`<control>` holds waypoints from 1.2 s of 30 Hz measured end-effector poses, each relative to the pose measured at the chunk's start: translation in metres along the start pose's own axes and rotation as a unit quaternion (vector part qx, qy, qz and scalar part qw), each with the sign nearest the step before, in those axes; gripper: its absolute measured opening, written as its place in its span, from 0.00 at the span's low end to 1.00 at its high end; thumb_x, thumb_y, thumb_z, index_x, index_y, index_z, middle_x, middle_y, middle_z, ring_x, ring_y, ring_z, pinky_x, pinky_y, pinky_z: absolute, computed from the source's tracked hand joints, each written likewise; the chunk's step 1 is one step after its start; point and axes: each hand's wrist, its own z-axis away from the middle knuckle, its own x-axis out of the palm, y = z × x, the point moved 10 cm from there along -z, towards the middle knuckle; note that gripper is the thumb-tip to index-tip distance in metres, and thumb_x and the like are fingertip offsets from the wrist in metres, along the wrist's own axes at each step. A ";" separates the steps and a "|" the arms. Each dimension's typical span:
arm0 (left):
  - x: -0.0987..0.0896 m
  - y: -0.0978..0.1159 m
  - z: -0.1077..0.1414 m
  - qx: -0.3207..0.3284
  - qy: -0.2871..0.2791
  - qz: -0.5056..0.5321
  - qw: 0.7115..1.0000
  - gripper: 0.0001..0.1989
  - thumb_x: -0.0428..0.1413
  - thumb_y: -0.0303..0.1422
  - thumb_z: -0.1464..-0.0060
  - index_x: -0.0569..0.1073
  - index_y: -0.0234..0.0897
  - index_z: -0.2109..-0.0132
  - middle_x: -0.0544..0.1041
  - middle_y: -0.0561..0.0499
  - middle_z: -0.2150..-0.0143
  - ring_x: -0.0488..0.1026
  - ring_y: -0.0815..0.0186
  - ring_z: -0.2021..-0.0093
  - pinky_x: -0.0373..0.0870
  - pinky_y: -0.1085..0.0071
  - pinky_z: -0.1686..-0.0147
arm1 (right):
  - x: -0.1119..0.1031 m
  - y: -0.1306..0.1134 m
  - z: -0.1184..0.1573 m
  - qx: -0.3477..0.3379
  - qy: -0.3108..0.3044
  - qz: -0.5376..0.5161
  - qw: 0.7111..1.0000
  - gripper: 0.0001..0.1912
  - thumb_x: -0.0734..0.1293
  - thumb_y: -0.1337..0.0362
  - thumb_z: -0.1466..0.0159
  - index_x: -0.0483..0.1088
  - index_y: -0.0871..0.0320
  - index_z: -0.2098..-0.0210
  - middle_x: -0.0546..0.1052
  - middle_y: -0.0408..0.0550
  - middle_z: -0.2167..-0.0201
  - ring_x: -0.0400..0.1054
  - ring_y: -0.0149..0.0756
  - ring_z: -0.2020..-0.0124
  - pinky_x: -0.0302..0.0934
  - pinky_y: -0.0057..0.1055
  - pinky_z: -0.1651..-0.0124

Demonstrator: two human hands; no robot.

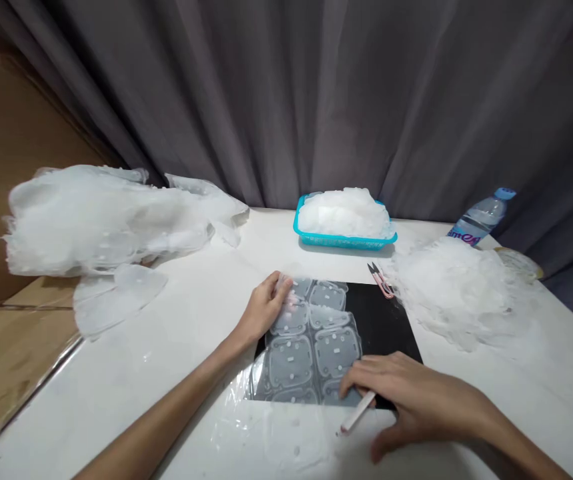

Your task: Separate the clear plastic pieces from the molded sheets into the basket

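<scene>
A clear plastic sheet (336,350) with rows of rounded-square shapes lies over a black mat (389,320) and runs past its near edge. My left hand (265,308) grips the sheet's far left edge, its thumb and fingers closed together. Over the sheet's near right part is my right hand (403,393), fingers curled and thumb held apart. A slim white pen-like tool (359,412) lies tucked under those fingers, its tip pointing toward the near left. Its exact kind cannot be made out.
Beyond the mat stands a blue tray (346,241) heaped with white translucent pieces. Pink-handled thread snips (381,281) lie beside a pile of clear scraps (459,283). A water bottle (481,219) leans behind. Stacked plastic sheets (101,220) and cardboard (26,347) occupy the left.
</scene>
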 end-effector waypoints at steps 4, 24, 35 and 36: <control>-0.003 0.001 0.006 -0.012 0.016 0.010 1.000 0.20 0.51 0.54 0.35 0.63 0.42 0.61 0.73 0.56 0.71 0.71 0.65 0.74 0.67 0.71 0.74 | 0.014 -0.005 -0.003 0.009 -0.008 0.032 0.999 0.21 0.78 0.52 0.38 0.70 0.47 0.50 0.78 0.40 0.50 0.72 0.40 0.44 0.58 0.31 0.48; 0.064 0.068 0.062 0.297 -0.145 -0.306 0.893 0.27 0.55 0.46 0.31 0.61 0.43 0.31 0.66 0.42 0.29 0.64 0.53 0.30 0.64 0.52 0.31 | 0.049 -0.059 -0.002 -0.200 0.043 0.017 0.979 0.12 0.63 0.54 0.24 0.71 0.53 0.59 0.79 0.37 0.67 0.72 0.27 0.70 0.50 0.31 0.68; 0.067 0.068 0.063 0.319 -0.139 -0.312 0.884 0.23 0.56 0.45 0.31 0.67 0.39 0.36 0.73 0.41 0.34 0.71 0.52 0.34 0.69 0.52 0.36 | -0.075 0.039 0.004 -0.065 0.345 -0.149 0.924 0.39 0.41 0.38 0.25 0.75 0.54 0.51 0.75 0.48 0.63 0.72 0.37 0.63 0.67 0.35 0.57; 0.068 0.071 0.065 0.335 -0.137 -0.311 0.879 0.20 0.56 0.43 0.31 0.69 0.39 0.39 0.75 0.42 0.36 0.72 0.52 0.36 0.70 0.52 0.37 | -0.073 0.045 0.000 -0.057 0.334 -0.177 0.924 0.37 0.43 0.39 0.24 0.75 0.54 0.52 0.74 0.45 0.68 0.71 0.35 0.68 0.67 0.34 0.60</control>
